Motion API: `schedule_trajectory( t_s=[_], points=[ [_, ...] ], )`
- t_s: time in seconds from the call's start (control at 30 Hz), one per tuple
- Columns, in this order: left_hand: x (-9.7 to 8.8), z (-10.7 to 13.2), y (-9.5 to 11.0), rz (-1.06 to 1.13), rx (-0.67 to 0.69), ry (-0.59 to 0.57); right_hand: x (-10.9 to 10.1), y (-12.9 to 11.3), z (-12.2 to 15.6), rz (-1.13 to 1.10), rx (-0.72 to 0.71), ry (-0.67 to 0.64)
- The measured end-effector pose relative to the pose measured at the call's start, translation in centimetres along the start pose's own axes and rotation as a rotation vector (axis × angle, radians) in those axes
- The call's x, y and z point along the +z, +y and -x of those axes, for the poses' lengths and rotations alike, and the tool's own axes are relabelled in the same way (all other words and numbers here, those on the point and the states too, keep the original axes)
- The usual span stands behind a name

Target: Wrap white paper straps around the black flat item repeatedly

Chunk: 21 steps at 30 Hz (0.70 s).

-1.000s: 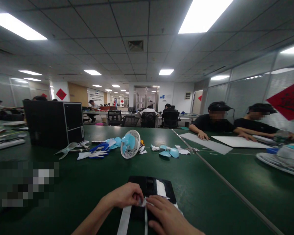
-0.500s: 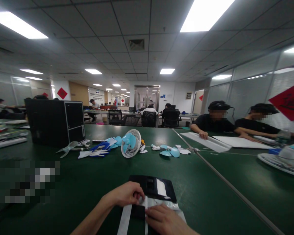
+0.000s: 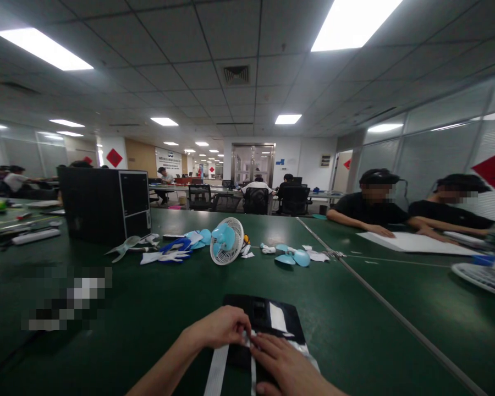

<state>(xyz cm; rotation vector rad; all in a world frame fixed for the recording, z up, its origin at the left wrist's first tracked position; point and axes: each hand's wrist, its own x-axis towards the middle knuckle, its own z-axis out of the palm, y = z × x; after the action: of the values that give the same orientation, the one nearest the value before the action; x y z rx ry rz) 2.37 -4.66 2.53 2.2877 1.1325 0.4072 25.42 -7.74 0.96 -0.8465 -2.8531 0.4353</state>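
A flat black panel [image 3: 241, 358] with a white label [image 3: 278, 317] lies on the green table before me. A wide white ribbed strip [image 3: 216, 371] and a narrow white strip [image 3: 253, 374] run down over it toward me. My left hand [image 3: 227, 327] is closed in a pinch at the narrow strip's upper end. My right hand [image 3: 284, 360] lies with its fingers stretched out, fingertips on the strip beside my left fingers. Under the right hand, crinkled silvery material [image 3: 303, 348] shows partly; the rest is covered.
Beyond the panel lie a white-and-blue fan head [image 3: 226, 241], loose blue fan blades [image 3: 292, 257], gloves [image 3: 167, 252] and a grey clamp-like tool [image 3: 124, 248]. A black computer case [image 3: 93, 206] stands back left. At right, co-workers sit over a white sheet [image 3: 421, 242].
My right hand has moved forward along the narrow strip, closer to my left fingers. The view has turned slightly left. At right, a co-worker's folded sheet no longer shows apart from the other.
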Motion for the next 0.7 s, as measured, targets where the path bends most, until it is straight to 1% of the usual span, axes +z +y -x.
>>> schedule_trajectory(
  t_s=[0.07, 0.17, 0.3, 0.4, 0.5, 0.7],
  points=[
    [-0.2, 0.1, 0.1, 0.010, -0.007, -0.018, -0.6, -0.6, 0.1, -0.006, 0.011, -0.013],
    [-0.4, 0.2, -0.1, 0.029, -0.059, -0.060, -2.1, -1.7, 0.5, -0.021, 0.037, -0.026],
    [-0.7, 0.4, -0.8, 0.024, -0.105, -0.096, -3.6, -2.4, 1.1, -0.048, 0.089, 0.012],
    [-0.9, 0.5, -1.2, 0.025, -0.120, -0.122, -4.0, -1.9, 1.5, -0.066, 0.130, 0.058],
    [-1.2, 0.7, -1.3, 0.013, -0.149, -0.132, -4.1, -0.7, 1.9, -0.071, 0.148, 0.096],
    [-2.0, 1.2, -1.3, -0.024, -0.181, -0.159, -4.8, 1.8, 2.6, -0.091, 0.196, 0.105]
  ],
)
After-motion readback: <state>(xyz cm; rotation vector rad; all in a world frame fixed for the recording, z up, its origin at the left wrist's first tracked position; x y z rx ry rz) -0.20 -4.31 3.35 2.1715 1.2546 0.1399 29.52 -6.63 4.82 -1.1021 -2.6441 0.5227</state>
